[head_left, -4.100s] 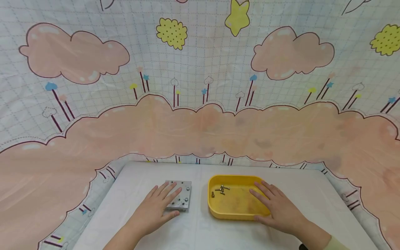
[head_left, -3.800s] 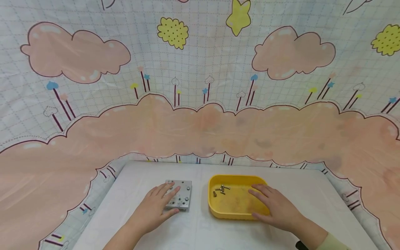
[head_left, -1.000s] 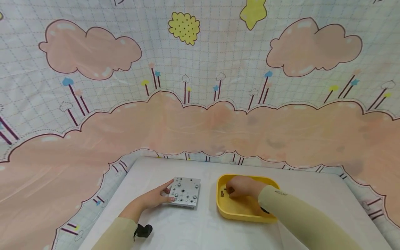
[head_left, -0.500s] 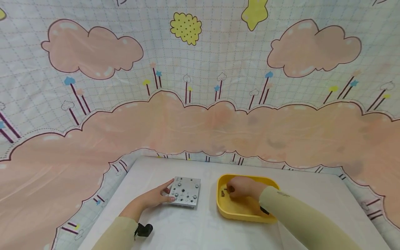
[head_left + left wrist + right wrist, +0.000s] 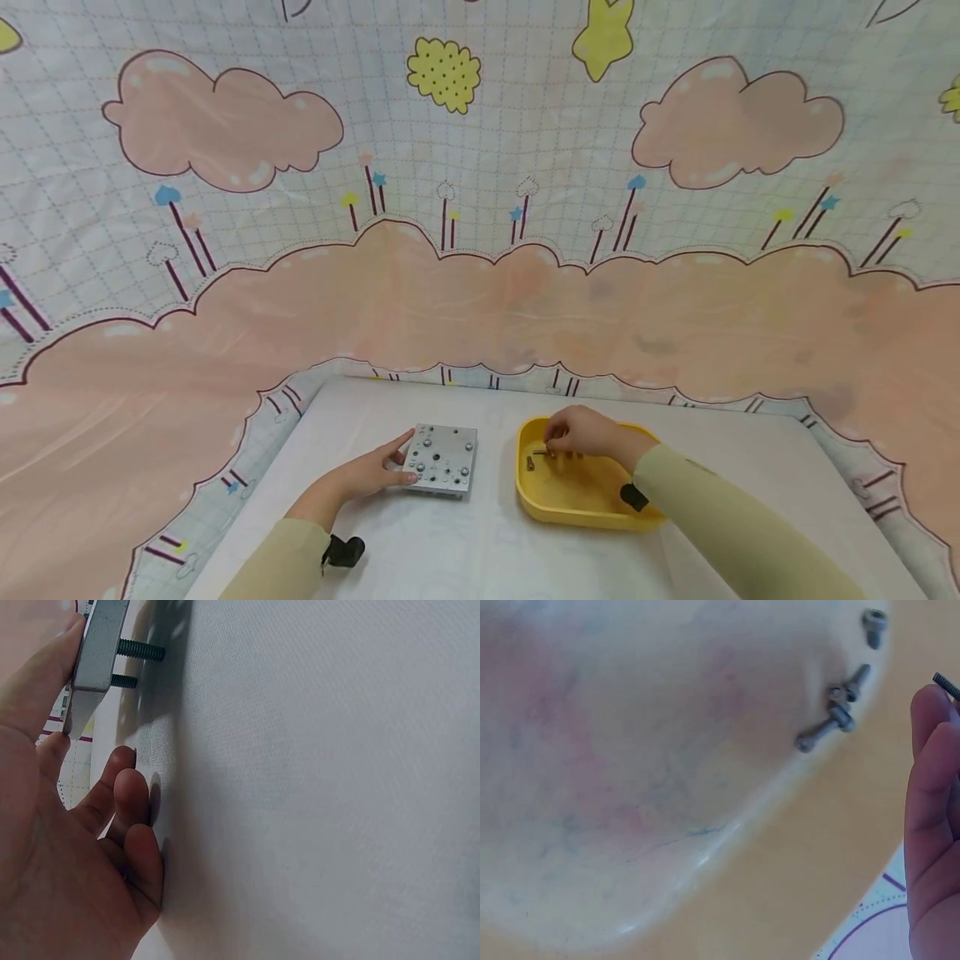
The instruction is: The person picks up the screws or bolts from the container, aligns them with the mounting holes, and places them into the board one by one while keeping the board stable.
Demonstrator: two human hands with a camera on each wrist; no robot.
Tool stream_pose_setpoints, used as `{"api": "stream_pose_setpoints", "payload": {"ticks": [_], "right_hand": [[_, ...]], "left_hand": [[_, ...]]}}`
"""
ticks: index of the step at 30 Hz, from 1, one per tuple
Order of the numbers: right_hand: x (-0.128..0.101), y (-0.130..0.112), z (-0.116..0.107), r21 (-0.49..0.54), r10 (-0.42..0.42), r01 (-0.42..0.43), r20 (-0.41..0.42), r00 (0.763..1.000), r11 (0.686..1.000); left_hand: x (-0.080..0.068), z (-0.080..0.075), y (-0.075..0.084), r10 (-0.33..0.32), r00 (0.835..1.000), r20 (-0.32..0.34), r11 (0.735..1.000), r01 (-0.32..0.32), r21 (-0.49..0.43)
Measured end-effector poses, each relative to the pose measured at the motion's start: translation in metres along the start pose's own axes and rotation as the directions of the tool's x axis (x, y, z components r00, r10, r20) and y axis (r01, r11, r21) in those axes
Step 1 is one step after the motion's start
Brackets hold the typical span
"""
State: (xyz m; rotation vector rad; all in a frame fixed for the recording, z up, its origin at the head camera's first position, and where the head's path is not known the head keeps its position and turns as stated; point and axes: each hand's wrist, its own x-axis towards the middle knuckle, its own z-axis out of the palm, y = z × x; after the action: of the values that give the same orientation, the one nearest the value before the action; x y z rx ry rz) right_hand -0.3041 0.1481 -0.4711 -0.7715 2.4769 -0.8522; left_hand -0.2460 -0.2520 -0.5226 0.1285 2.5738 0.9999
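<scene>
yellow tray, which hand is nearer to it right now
Right. The right hand is over the yellow tray, pinching a screw; the left hand is outside it, to its left, gripping the metal plate.

tray (image 5: 588,518): yellow | plate (image 5: 447,457): silver | screws (image 5: 841,716): grey | table (image 5: 420,550): white | backdrop (image 5: 480,312): gridded, pink clouds

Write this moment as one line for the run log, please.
left grip: holds metal plate by one side | right grip: pinches screw over yellow tray | inside: other screws | under plate: bolt threads protrude
</scene>
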Motion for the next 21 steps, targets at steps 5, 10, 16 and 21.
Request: {"api": "stream_pose_setpoints", "payload": {"ticks": [5, 10, 16, 21], "right_hand": [[-0.002, -0.006, -0.005, 0.123, 0.013, -0.008, -0.037, 0.999, 0.992], [0.002, -0.011, -0.005, 0.188, 0.026, -0.014, -0.061, 0.998, 0.982], [0.012, -0.019, -0.003, 0.228, 0.059, -0.041, -0.073, 0.996, 0.973], [0.021, -0.030, 0.002, 0.241, 0.062, -0.043, -0.072, 0.995, 0.970]], "left_hand": [[-0.001, 0.001, 0.000, 0.002, 1.000, -0.001, 1.000, -0.002, 0.012], [-0.001, 0.002, 0.000, 0.004, 1.000, -0.004, 1.000, -0.004, 0.009], [0.000, 0.002, 0.000, 0.019, 1.000, -0.013, 1.000, -0.019, 0.019], [0.000, 0.001, -0.001, 0.024, 1.000, -0.015, 1.000, -0.024, 0.019]]}}
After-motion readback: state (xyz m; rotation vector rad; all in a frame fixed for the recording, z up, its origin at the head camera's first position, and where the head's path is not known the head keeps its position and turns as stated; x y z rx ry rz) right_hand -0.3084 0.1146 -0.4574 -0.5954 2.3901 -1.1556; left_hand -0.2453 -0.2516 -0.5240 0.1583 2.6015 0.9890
